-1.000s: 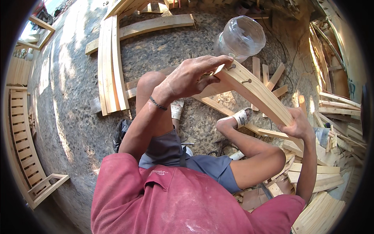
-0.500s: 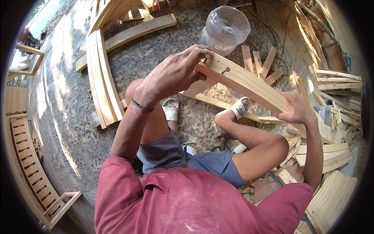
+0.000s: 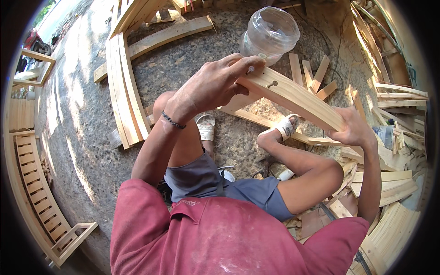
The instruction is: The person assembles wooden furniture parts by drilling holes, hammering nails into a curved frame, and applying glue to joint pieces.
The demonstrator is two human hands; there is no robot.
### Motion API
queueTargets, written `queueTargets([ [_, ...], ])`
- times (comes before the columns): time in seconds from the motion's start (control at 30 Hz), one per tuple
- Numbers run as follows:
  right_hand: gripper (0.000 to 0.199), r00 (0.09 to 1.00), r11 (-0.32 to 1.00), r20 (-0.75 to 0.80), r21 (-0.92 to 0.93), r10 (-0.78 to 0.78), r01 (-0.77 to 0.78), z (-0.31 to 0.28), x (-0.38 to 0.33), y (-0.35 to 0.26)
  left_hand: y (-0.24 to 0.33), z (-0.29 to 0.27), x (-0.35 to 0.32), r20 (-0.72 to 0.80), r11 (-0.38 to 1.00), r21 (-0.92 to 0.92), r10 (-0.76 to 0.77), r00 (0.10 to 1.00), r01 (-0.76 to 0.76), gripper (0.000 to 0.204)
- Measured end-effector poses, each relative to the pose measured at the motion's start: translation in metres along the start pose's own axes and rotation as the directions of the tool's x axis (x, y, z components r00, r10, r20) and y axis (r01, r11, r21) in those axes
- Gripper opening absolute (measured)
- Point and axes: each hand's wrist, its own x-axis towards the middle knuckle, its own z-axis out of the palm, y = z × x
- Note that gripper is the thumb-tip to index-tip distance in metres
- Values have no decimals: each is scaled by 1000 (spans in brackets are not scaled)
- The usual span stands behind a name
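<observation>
A pale wooden board is held up over my legs, slanting down from left to right. Two nails stick out near its left end: one nail is in plain sight, the other nail is right by my fingers. My left hand grips that end, with the forefinger stretched over the top. The right end is clasped in my right hand, fingers wrapped round its edge. Another wooden piece shows beneath the left end; whether the two are joined I cannot tell.
Beyond the board stands a clear plastic jar. Short wood offcuts lie to its right. Long slats rest at the left, and a slatted wooden frame at the far left. Scrap wood is heaped on the right.
The view has shifted slightly, moving the scene a little to the right. My left forefinger now reaches further over the board's end. Both hands keep their grip.
</observation>
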Motion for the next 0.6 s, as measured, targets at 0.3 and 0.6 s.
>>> queueTargets([
  [0.3, 67, 979, 997, -194, -29, 61, -68, 7, -16, -7, 0, 0, 1, -1, 999, -32, -8, 1000, 8, 63],
  [0.6, 76, 922, 979, -367, -199, -124, 52, 28, -23, 0, -3, 0, 2, 4, 1000, 6, 9, 1000, -9, 61],
])
